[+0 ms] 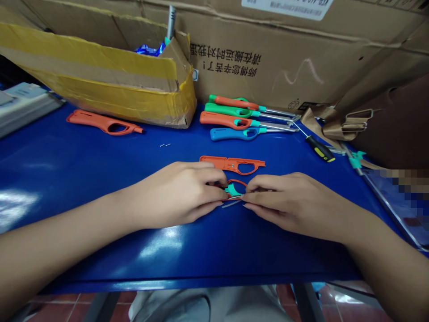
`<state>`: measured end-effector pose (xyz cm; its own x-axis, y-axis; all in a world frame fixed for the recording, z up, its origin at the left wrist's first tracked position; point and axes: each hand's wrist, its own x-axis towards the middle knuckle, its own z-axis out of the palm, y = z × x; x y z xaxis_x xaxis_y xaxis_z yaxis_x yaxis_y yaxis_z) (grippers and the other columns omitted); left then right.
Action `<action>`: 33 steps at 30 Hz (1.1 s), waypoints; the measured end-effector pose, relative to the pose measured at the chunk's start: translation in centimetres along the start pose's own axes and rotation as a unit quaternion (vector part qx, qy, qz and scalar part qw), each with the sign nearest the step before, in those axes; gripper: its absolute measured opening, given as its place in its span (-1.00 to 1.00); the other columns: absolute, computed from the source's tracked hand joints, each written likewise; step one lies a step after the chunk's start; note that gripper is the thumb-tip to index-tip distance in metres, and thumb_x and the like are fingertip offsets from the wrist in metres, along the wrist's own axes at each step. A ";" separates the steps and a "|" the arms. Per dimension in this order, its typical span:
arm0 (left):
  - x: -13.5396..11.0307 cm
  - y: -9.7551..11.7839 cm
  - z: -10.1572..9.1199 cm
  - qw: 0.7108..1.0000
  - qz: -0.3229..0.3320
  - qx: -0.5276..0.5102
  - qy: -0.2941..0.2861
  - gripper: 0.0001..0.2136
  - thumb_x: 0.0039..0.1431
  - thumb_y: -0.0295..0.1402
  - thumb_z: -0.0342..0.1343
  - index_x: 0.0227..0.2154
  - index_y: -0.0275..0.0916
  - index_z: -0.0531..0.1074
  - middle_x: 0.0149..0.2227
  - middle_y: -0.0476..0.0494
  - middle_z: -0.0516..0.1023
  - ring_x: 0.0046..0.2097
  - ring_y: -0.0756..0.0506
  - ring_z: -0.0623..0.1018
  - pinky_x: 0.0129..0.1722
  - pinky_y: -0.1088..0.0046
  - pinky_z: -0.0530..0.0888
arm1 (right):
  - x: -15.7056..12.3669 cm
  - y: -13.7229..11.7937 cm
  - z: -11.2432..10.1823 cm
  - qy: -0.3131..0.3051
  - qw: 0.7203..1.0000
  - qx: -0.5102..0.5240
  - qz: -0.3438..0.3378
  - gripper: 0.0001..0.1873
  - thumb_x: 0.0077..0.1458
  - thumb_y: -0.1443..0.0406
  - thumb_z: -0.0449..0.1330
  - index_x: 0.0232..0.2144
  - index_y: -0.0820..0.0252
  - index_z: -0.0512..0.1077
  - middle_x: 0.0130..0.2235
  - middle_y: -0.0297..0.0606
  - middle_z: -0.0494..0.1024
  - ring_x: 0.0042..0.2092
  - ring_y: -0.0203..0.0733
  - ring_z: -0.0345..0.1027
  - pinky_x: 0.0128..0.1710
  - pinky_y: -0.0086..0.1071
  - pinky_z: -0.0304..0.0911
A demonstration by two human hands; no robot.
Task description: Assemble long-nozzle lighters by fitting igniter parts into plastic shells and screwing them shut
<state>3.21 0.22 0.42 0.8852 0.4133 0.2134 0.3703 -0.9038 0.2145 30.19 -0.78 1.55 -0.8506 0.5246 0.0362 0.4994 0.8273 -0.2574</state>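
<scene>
Both hands meet over an orange lighter shell half (238, 182) lying on the blue table, with a teal trigger (232, 189) inside it. My left hand (187, 192) is closed on the shell's left part, its fingers covering that end. At the right end, my right hand (284, 194) has its fingers pinched together by a thin clear tube (231, 204); its fingertips hide part of the shell, so exactly what they grip is unclear. Just beyond the hands rests a second orange shell half (231, 163), its inner side up.
Several gas lighters (231, 118) lie in a row at the back, beside a black-and-yellow screwdriver (320, 149). Farther left are another orange shell (103, 122) and two small screws (165, 145). Behind stands a cardboard box (134, 96); a phone-like slab (398, 210) is at right.
</scene>
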 end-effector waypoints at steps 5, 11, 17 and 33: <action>0.0 0.0 0.1 1.000 -0.002 -0.004 0.008 -0.80 0.35 -0.42 0.11 -0.07 -0.17 0.60 -0.14 -0.16 0.61 -0.12 -0.13 0.62 -0.10 0.40 0.52 | -0.1 -0.1 0.1 -0.015 0.999 0.017 0.023 -0.77 0.39 0.27 0.07 -0.15 0.12 0.55 -0.13 -0.28 0.57 -0.27 -0.29 0.46 -0.30 -0.37 0.20; 0.0 0.1 0.1 1.000 -0.007 0.006 -0.001 -0.80 0.36 -0.41 0.10 -0.08 -0.20 0.60 -0.13 -0.18 0.61 -0.10 -0.15 0.61 -0.10 0.37 0.53 | 0.1 -0.8 0.2 -0.025 0.997 0.046 0.065 -0.75 0.39 0.22 0.07 -0.11 0.09 0.55 -0.09 -0.26 0.56 -0.17 -0.22 0.48 -0.18 -0.34 0.29; 0.1 0.3 0.1 1.000 -0.023 -0.003 0.007 -0.80 0.34 -0.43 0.11 -0.09 -0.17 0.60 -0.13 -0.15 0.61 -0.08 -0.14 0.61 -0.07 0.37 0.53 | 0.0 -0.9 0.1 -0.011 0.996 0.057 0.070 -0.73 0.40 0.22 0.07 -0.10 0.10 0.57 -0.09 -0.23 0.57 -0.15 -0.21 0.49 -0.14 -0.34 0.32; -0.2 0.6 0.8 0.999 -0.051 0.000 -0.001 -0.80 0.37 -0.42 0.06 -0.09 -0.21 0.58 -0.14 -0.15 0.59 -0.08 -0.16 0.60 -0.07 0.32 0.53 | -0.8 -0.1 -0.7 -0.022 0.998 0.030 0.053 -0.73 0.39 0.21 0.08 -0.04 0.04 0.56 -0.03 -0.29 0.57 -0.14 -0.23 0.50 -0.20 -0.36 0.26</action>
<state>3.44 -0.49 -0.22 0.8438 0.5026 0.1880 0.4580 -0.8571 0.2357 30.89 -1.17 2.20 -0.8004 0.5983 -0.0372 0.5775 0.7529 -0.3156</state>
